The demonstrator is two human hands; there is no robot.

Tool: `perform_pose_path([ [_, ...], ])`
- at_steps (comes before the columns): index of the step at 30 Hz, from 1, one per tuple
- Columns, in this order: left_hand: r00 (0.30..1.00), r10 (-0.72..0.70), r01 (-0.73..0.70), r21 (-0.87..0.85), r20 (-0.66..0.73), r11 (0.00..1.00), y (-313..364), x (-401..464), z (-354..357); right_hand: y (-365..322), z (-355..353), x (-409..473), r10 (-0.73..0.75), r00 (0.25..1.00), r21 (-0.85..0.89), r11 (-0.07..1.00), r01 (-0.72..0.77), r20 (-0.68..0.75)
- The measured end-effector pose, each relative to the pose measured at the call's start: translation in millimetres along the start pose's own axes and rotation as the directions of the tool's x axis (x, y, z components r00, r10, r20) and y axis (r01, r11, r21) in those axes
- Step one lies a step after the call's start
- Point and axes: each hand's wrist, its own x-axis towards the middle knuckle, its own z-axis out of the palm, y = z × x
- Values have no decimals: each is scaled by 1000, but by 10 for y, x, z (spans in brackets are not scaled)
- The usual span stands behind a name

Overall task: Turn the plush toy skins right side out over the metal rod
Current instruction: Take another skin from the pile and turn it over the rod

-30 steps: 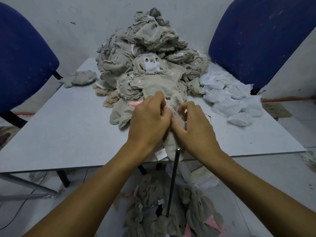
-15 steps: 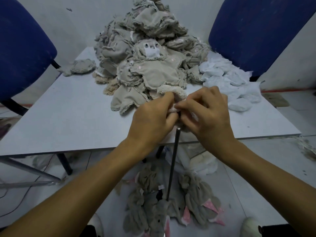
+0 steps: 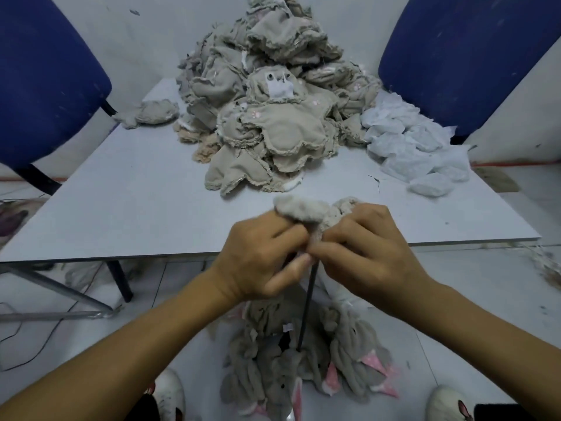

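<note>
At the near edge of a grey surface (image 3: 127, 189), seen from the head camera, a person works one plush skin (image 3: 306, 209) down over the top of a thin metal rod (image 3: 307, 311). The left hand (image 3: 261, 262) pinches the fabric with curled fingers and thumb on one side; the right hand (image 3: 368, 256) clamps its curled fingers on the other, the two meeting just above the rod's visible upper end. The skin sits bunched between and above both hands, its fuzzy outer face already showing at the top, so the turning looks partly done.

The rod rises from the floor beneath the surface, its long axis near upright and leaning slightly rightward toward the top; its tip is hidden inside the fabric. The skin's own lie is too crumpled to read. The next move likely calls for an even downward pull by both hands along the rod, so the remaining cloth rolls through without snagging.

Behind, a heap of unturned skins (image 3: 273, 95) waits at the far end of the surface, while finished fuzzy ones (image 3: 303, 369) lie on the floor around the rod's foot.
</note>
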Motion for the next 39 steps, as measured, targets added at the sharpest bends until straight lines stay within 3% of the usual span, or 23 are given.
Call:
perform_pose_path([
  [2,995,-10,9,-12,-100,1000,-25,114,-76,10,-1,-9,38,999,107,994,-40,15],
  [4,992,-71,70,-19,-103,997,-8,224,-90,32,-3,-42,132,990,241,961,-138,38],
  [6,974,-221,224,-79,51,971,19,325,-91,52,-6,-64,307,950,341,889,-307,55],
  [9,856,-388,477,-233,343,847,-11,394,-111,112,-7,-80,454,884,326,824,-463,107],
  [11,895,-317,400,-252,313,881,-38,382,-112,183,-31,-92,551,791,323,722,-611,266],
  [13,967,-206,240,-269,150,933,-36,350,-106,246,-67,-96,565,723,337,643,-688,397],
  [16,996,-93,87,-195,-18,977,6,293,-97,285,-91,-72,520,820,350,742,-572,238],
  [18,993,-78,92,-170,87,981,-50,159,-81,257,-79,-45,497,848,351,773,-529,182],
  [21,924,-210,269,-152,319,951,-45,6,-5,159,-36,-59,405,862,366,786,-499,305],
  [24,858,-333,432,-199,391,880,-46,46,25,118,-6,-59,421,829,381,745,-548,369],
  [26,848,-344,453,-213,403,866,-45,75,16,130,-10,-66,438,826,374,743,-555,354],
  [30,947,-286,315,-243,148,918,32,154,-6,113,-28,-122,480,843,303,788,-536,243],
  [33,965,-258,259,-248,38,933,26,255,-38,110,-15,-140,521,843,262,802,-537,132],
  [35,946,-304,323,-277,110,905,1,282,-51,126,9,-169,507,848,248,811,-530,153],
  [37,879,-408,469,-293,248,833,-6,276,-48,102,52,-225,483,849,259,810,-526,213],
  [39,840,-409,492,-183,356,851,-27,243,-1,53,96,-271,480,829,303,776,-553,286],
])
